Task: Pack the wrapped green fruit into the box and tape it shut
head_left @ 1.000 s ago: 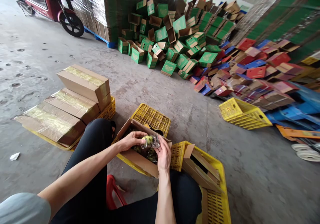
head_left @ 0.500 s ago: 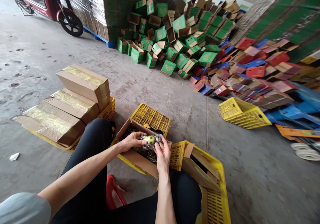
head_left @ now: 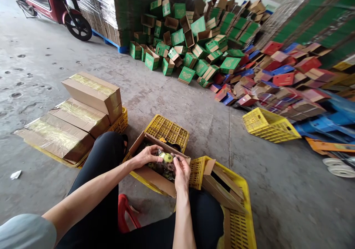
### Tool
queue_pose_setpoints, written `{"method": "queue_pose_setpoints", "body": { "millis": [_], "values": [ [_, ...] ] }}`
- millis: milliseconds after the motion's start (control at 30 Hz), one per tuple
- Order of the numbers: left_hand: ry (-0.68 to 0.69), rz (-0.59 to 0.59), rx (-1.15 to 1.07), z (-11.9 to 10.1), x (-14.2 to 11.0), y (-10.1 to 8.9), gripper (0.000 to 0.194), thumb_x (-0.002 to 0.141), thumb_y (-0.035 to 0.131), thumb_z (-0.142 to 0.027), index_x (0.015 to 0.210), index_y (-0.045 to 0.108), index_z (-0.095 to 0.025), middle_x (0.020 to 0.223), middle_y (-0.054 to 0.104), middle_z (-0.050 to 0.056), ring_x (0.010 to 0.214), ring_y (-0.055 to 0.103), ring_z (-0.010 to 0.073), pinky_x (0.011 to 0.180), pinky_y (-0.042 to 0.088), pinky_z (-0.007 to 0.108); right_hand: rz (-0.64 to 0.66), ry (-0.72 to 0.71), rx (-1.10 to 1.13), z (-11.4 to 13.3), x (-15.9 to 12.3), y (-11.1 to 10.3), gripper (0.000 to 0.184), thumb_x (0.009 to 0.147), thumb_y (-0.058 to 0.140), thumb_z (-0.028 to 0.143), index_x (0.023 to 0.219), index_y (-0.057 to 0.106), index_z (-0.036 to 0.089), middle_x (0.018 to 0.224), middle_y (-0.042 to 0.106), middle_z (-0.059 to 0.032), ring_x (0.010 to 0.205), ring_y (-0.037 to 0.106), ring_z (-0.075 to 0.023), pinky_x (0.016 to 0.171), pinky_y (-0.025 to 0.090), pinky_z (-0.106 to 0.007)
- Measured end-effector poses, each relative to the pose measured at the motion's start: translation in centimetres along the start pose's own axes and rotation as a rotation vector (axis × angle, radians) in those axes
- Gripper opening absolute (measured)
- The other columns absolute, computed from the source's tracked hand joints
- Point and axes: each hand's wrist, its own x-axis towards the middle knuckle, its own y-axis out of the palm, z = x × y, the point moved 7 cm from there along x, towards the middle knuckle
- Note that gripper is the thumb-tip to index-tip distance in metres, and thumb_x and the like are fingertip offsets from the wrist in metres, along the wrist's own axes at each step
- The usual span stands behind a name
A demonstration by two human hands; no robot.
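Note:
Between my two hands is a small yellow-green item with dark spots in clear plastic wrap [head_left: 167,158]; its exact kind I cannot make out. My left hand [head_left: 148,156] pinches the wrap at its left end. At the other end, the fingers of my right hand [head_left: 181,169] are closed on it, with a small dark bit at the fingertips. Directly below sits an open cardboard box [head_left: 158,178] holding dark, plastic-wrapped items, partly hidden by my hands. It rests on an upturned yellow crate [head_left: 168,128].
Taped cartons [head_left: 59,132] lie on a yellow crate at left. A yellow crate [head_left: 242,226] with an open carton [head_left: 222,189] stands by my right knee. Another yellow crate [head_left: 269,125] lies further right. Piled green boxes [head_left: 185,75], red and blue boxes [head_left: 283,79] and a scooter [head_left: 55,4] are beyond.
The wrapped item has turned slightly between my hands, so more of its yellow-green surface shows. My right fingers have shifted a little at its right end.

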Motion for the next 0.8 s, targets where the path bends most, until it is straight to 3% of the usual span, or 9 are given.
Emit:
{"method": "queue_pose_setpoints", "body": {
  "millis": [200, 467, 667, 800],
  "values": [
    [-0.085, -0.003, -0.015, 0.4, -0.2, 0.0, 0.05, 0.067, 0.096, -0.045, 0.098, 0.072, -0.015, 0.097, 0.075, 0.006, 0.084, 0.069, 0.0195, 0.08, 0.051, 0.03, 0.002, -0.015, 0.019, 0.0, -0.1, -0.1, 0.03, 0.082, 0.079, 0.048, 0.101, 0.074, 0.025, 0.114, 0.081, -0.0069, 0.115, 0.073, -0.0305, 0.108, 0.054, -0.047],
    [-0.005, -0.024, -0.021, -0.7, 0.0, 0.0, 0.05, 0.06, 0.1, -0.039, 0.09, 0.069, -0.014, 0.086, 0.073, 0.002, 0.076, 0.066, 0.0147, 0.077, 0.05, 0.028, 0.037, -0.026, 0.04, 0.7, -0.1, 0.3, 0.031, 0.081, 0.08, 0.047, 0.105, 0.076, 0.027, 0.124, 0.079, -0.0054, 0.126, 0.067, -0.0308, 0.11, 0.051, -0.045],
    [0.048, -0.021, 0.012, -0.6, 0.2, -0.2, 0.049, 0.063, 0.099, -0.038, 0.098, 0.073, -0.014, 0.092, 0.074, 0.003, 0.081, 0.067, 0.0162, 0.082, 0.05, 0.029, 0.028, -0.021, -0.011, 0.5, 0.0, 0.3, 0.029, 0.08, 0.081, 0.049, 0.098, 0.079, 0.026, 0.12, 0.08, -0.0057, 0.122, 0.07, -0.0312, 0.108, 0.052, -0.044],
    [0.012, 0.028, -0.015, -0.2, 0.1, 0.2, 0.063, 0.067, 0.097, -0.039, 0.12, 0.073, -0.016, 0.109, 0.075, 0.007, 0.096, 0.069, 0.0211, 0.095, 0.05, 0.035, 0.02, -0.013, -0.012, 0.3, 0.0, 0.2, 0.027, 0.081, 0.08, 0.049, 0.095, 0.078, 0.026, 0.116, 0.081, -0.0051, 0.119, 0.071, -0.0307, 0.107, 0.052, -0.044]
  ]
}}
